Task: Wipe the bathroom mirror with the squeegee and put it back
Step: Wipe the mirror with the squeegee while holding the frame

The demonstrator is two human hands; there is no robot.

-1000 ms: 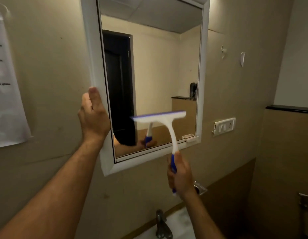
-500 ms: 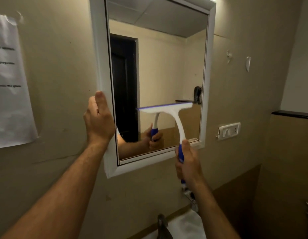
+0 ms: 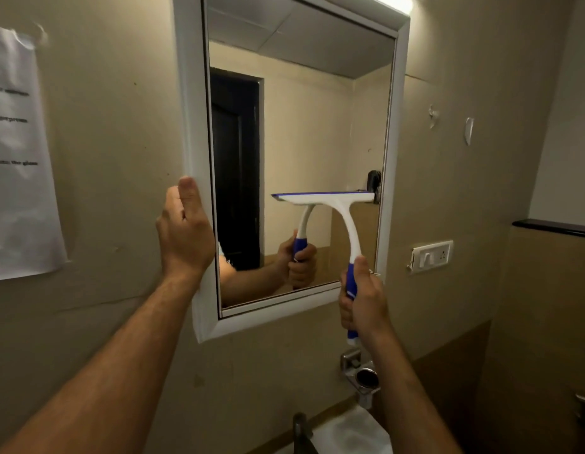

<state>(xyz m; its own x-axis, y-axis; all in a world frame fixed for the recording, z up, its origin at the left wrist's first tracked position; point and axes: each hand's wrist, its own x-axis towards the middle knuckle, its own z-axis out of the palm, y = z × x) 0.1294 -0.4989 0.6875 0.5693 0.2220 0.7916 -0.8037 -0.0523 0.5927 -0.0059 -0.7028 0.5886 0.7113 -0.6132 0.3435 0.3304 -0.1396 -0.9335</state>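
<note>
A white-framed mirror [image 3: 199,152] hangs on the beige wall. My left hand [image 3: 184,231] holds the frame's left edge, fingers against it. A white squeegee [image 3: 333,199] with a blue handle lies with its blade flat on the glass, in the lower right part of the mirror. My right hand [image 3: 363,301] grips the blue handle just below the mirror's bottom right corner. The glass reflects the squeegee, my hand and a dark doorway.
A paper notice [image 3: 19,152] is taped to the wall at the left. A switch plate [image 3: 430,256] sits right of the mirror. Below it are a metal holder [image 3: 363,375], a tap [image 3: 299,427] and a white basin [image 3: 353,434]. A dark ledge [image 3: 553,226] runs at right.
My right hand has pushed the squeegee up the glass, from near the bottom edge to about mid-height. My left hand has stayed on the frame's left edge.
</note>
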